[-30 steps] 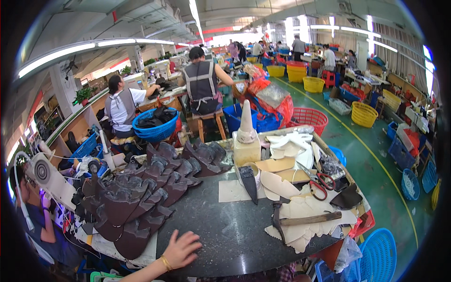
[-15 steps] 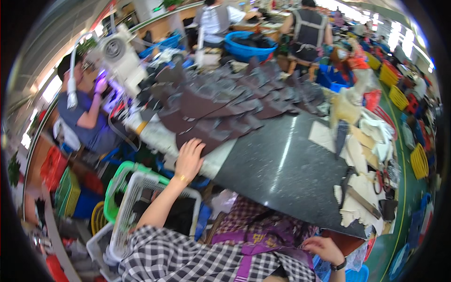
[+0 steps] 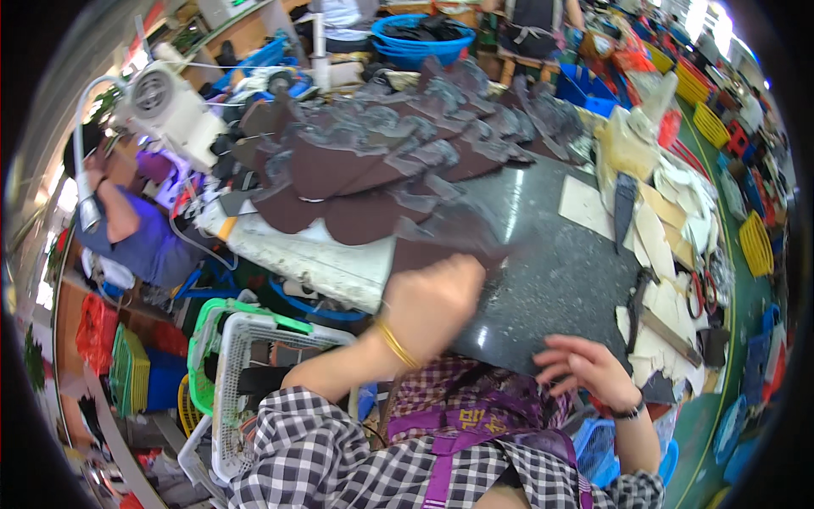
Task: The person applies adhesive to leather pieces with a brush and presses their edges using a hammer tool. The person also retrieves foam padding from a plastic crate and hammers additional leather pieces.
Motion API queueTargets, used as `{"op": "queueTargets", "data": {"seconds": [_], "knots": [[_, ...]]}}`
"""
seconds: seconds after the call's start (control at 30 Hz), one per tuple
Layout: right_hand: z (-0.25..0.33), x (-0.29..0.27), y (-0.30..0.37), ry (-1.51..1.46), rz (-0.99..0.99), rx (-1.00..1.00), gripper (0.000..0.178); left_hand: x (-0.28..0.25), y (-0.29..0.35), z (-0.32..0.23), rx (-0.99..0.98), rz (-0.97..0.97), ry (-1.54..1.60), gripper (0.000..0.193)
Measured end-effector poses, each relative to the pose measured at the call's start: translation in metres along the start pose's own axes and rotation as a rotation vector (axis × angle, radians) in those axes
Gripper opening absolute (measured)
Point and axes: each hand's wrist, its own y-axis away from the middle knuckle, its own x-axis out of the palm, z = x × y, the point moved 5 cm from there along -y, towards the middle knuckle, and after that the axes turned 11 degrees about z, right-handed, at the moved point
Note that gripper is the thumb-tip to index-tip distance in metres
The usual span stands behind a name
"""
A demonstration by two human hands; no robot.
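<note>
Over the surface (image 3: 564, 280), the left hand (image 3: 439, 299) seems curled around a piece (image 3: 420, 253), likely positioning it; steadying calls for the right hand (image 3: 589, 367), fingers half-open, empty.

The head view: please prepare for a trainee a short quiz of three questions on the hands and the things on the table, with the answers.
1. Multiple choice: which hand holds the blurred brown piece?
A) right
B) left
C) both
2. True or false: the handle of the hammer lies across cream pieces.
3. Fill in: the bracelet on the left wrist is ____ in colour.

Key:
1. B, the left hand.
2. True.
3. Gold.
</note>
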Motion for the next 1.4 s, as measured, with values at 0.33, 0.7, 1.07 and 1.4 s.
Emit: {"op": "queueTargets", "data": {"seconds": [0.33,0.7,1.07,1.4], "knots": [[0.037,-0.086,0.076,1.622,-1.009,-0.076,0.036,0.05,-0.087,-0.013,0.477,0.281,0.417,0.011],[0.05,-0.119,0.055,1.675,-0.807,0.061,0.042,0.097,-0.171,0.006,0.457,0.939,0.499,0.022],[0.104,-0.059,0.038,1.68,-0.641,-0.335,0.048,0.087,-0.084,-0.046,0.489,0.857,1.033,0.021],[0.06,0.016,-0.002,1.565,-0.053,-0.304,0.031,0.09,-0.041,-0.042,0.314,0.375,0.484,0.02]]}}
